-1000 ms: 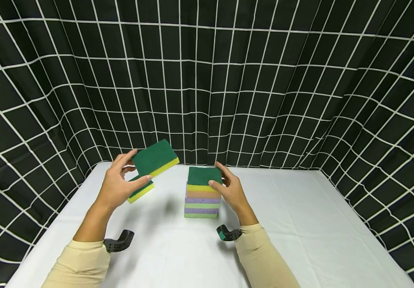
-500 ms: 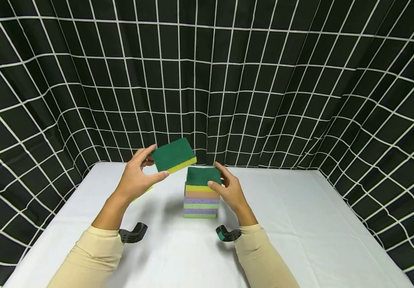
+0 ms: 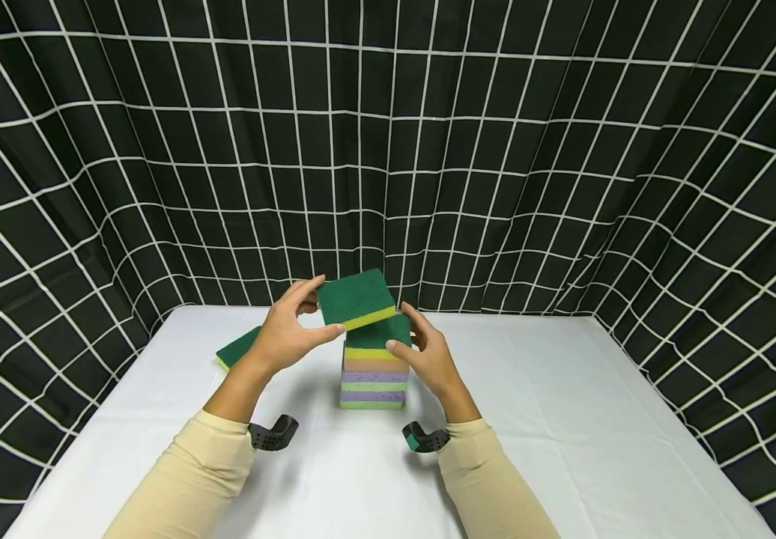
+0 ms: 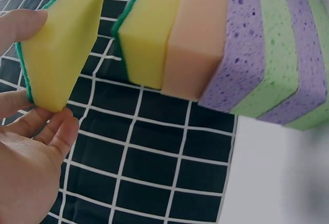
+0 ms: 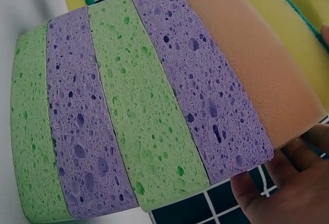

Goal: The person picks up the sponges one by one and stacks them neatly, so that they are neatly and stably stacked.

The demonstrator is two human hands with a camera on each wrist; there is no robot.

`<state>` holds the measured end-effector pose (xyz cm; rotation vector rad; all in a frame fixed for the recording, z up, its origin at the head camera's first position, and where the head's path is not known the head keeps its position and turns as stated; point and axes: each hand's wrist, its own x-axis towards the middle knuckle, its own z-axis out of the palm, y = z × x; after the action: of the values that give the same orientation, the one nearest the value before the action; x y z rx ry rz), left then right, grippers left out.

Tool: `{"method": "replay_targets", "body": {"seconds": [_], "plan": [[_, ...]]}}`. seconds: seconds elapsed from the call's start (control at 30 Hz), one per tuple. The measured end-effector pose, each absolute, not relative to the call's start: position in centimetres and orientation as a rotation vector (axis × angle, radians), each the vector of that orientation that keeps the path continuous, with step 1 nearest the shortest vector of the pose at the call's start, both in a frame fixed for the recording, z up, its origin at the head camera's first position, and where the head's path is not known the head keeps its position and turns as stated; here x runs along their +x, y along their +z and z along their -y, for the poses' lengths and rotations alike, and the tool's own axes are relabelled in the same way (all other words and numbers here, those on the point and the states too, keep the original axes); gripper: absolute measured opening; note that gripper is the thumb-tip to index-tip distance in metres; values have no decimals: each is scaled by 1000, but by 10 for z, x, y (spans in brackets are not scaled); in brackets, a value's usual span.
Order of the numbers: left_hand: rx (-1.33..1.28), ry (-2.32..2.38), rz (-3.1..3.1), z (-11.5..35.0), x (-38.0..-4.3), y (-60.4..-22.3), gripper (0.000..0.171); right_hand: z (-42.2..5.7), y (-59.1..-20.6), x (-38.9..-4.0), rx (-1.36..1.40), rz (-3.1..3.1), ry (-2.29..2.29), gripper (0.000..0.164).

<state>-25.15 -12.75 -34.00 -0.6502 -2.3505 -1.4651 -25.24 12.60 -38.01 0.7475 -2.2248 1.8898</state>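
Observation:
My left hand (image 3: 285, 329) pinches a yellow sponge (image 3: 356, 296) with a green scouring face up, thumb at its near edge and fingers at the far edge. Slightly tilted, this sponge hangs just above a sponge stack (image 3: 374, 380); the left wrist view shows a gap between them. Light green and purple sponges alternate low in the stack, with an orange sponge (image 5: 257, 59) above them. On top lies another green-and-yellow sponge (image 3: 391, 335), partly covered from the head view. My right hand (image 3: 434, 361) holds the stack's upper right side, thumb in front and fingers behind.
One more green-and-yellow sponge (image 3: 236, 348) lies on the white tabletop (image 3: 529, 404) to the left, partly behind my left hand. A black curtain (image 3: 388, 150) with white grid lines surrounds the back and sides. Each wrist wears a black camera mount (image 3: 273, 434).
My left hand has carried its sponge rightward, from the left of the stack to over its top. The loose sponge at left shows more again. My right hand stays at the stack.

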Motion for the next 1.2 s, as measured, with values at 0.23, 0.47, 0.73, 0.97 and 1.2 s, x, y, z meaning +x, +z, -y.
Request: {"method": "replay_targets", "body": {"seconds": [0.23, 0.47, 0.73, 0.97, 1.2], "plan": [[-701, -1506, 2362, 118, -258, -347, 79, -126, -382, -253, 764, 2232, 1846, 70], [-732, -1608, 2400, 114, -262, -347, 79, -126, -382, -254, 798, 2218, 1819, 69], [-849, -1667, 2367, 110, -267, -351, 76, -126, -384, -253, 815, 2217, 1812, 71], [-884, -1659, 2370, 107, -270, -353, 76, -127, -385, -253, 822, 2194, 1855, 71], [-879, -1694, 2360, 107, -273, -356, 76, -127, -384, -254, 828, 2191, 1862, 71]]}}
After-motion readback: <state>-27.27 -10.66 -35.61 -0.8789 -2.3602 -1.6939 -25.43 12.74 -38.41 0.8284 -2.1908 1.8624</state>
